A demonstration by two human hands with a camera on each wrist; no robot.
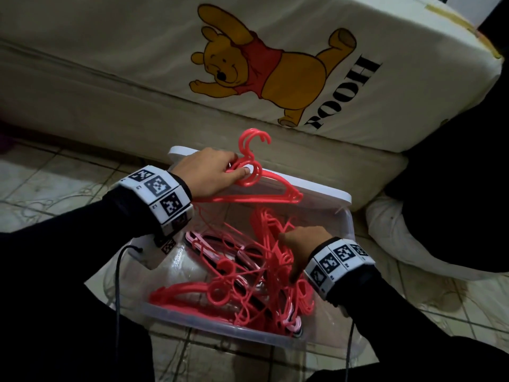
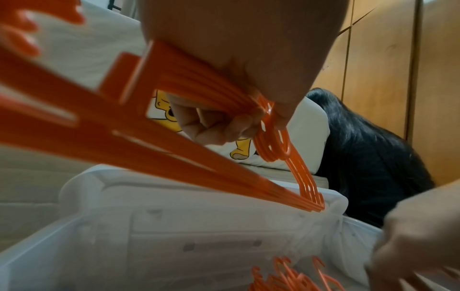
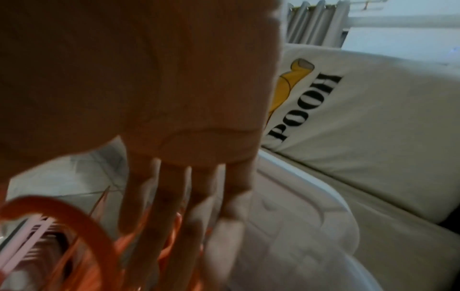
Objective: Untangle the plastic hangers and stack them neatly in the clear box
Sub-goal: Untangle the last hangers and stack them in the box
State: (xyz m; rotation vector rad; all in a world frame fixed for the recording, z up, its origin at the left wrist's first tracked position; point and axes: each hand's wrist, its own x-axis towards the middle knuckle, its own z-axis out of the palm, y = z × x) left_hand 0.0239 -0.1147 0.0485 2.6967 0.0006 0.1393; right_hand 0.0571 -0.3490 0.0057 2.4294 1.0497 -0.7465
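right hand (image 1: 298, 245) dips straight-fingered into the tangle (image 1: 248, 274) in the box (image 1: 220, 330); left hand (image 1: 212, 172), farther off, grips a bunch (image 1: 264, 195) by the necks (long axis along the far rim), above the pile.

Box (image 1: 345, 216) on floor (image 1: 49, 183) before mattress (image 1: 110, 51); hanger tangle (image 1: 248, 271) inside; a bunch (image 1: 264, 194) over its far rim; lid (image 1: 325, 186) behind.
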